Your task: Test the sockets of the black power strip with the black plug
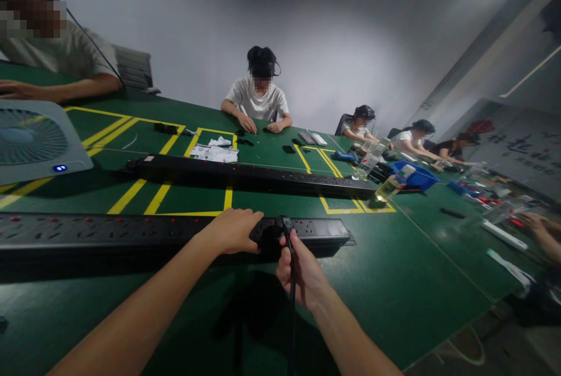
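A long black power strip (pixel 153 233) with a row of sockets and small red switches lies across the green table in front of me. My left hand (pixel 232 233) is closed over the strip near its right part, fingers on top and thumb at the near side. Beside it, my right hand (pixel 302 273) grips a black power plug (pixel 284 225) from below. The plug is at a socket of the strip; whether its pins are fully in is hidden. From the plug a black cable (pixel 291 306) runs down past my palm toward me.
Behind lies a second long black power strip (pixel 245 174). A fan (pixel 39 142) stands at the left. White papers (pixel 214 152), a bottle of yellowish liquid (pixel 394 186) and a blue bin (pixel 414 176) are farther back. Several people sit around the table.
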### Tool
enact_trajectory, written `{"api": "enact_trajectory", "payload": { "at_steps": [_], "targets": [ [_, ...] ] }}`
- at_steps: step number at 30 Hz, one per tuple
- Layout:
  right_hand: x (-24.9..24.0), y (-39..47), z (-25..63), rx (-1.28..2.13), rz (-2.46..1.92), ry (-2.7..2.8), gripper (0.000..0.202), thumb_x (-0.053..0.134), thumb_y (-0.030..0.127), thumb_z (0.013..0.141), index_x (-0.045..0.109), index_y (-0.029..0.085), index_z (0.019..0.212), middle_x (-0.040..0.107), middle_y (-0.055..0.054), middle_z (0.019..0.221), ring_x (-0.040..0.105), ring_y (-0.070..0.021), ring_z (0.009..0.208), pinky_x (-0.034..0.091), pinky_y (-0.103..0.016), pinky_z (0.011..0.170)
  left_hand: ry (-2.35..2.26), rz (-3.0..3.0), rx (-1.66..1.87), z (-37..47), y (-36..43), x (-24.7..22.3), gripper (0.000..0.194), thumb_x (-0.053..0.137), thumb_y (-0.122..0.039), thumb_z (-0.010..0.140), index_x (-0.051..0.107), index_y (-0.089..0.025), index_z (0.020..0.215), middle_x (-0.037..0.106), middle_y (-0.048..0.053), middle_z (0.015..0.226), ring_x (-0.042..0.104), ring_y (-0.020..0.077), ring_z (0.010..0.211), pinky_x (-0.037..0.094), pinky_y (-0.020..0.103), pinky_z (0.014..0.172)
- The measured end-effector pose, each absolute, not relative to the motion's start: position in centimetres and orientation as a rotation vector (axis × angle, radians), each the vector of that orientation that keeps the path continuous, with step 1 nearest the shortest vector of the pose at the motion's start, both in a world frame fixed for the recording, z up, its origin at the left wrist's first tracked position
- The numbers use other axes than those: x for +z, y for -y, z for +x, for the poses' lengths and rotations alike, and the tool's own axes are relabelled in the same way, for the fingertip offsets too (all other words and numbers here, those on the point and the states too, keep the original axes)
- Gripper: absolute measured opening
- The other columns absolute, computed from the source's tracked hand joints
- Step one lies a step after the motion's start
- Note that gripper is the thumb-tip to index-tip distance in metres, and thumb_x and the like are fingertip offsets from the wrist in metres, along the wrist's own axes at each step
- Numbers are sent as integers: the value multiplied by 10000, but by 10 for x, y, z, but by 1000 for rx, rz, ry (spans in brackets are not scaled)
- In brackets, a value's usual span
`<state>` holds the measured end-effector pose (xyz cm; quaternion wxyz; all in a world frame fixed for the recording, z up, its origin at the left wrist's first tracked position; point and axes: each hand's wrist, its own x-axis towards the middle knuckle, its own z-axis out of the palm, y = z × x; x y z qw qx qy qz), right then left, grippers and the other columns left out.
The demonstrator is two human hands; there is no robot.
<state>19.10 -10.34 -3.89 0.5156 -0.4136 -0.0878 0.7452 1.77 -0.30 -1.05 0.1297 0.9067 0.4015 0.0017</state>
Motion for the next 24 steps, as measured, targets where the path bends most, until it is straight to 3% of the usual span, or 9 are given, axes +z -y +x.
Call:
{"api": "enact_trajectory", "payload": {
  "at_steps": [20,24],
  "targets": [
    [-16,99,170,1611,-1259,370,305,508,441,869,569,143,891,644,-47,582,597,-126,478,432,-191,431,-1188,2640,-5,17,5,-7,544,621,-470,661,517,-237,1141,639,90,1051,605,299,955,447,374,769],
    [-21,96,172,1472,-1382,579,336,491,455,860,565,135,788,678,-97,597,625,-154,483,413,-198,433,-1202,2657,-10,19,6,-11,551,622,-471,659,518,-230,1144,640,99,1035,606,310,936,449,393,756]
  ]
}}
